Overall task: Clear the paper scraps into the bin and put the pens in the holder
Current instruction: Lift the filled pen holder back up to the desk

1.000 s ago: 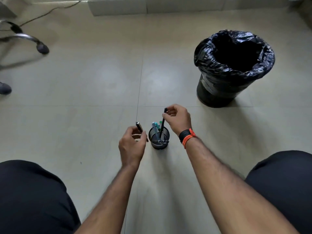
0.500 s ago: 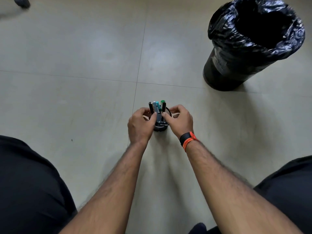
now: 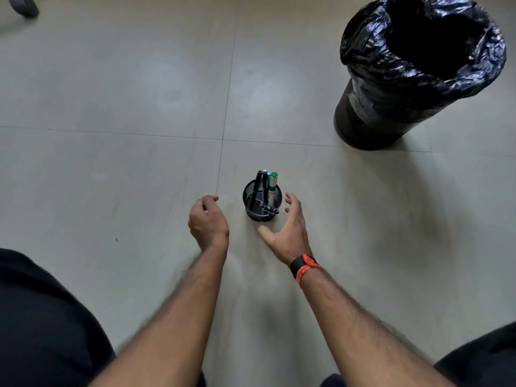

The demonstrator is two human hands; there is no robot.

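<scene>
The right hand (image 3: 289, 229) is open, fingers spread and slightly bent, holding nothing, just beside the right side of the holder (image 3: 251, 192) and not touching it. A black and orange band (image 3: 303, 266) sits on its wrist. The left hand (image 3: 208, 220) hangs a little further off on the other side, fingers loosely curled, empty. The black mesh holder stands upright on the tiled floor (image 3: 139, 163). The pens (image 3: 265, 180) stand in it, a green-capped marker (image 3: 273, 182) among them, and one black pen (image 3: 266, 207) lies tilted across the near rim. The bin (image 3: 371, 118), lined with a black bag, stands well apart, far right.
</scene>
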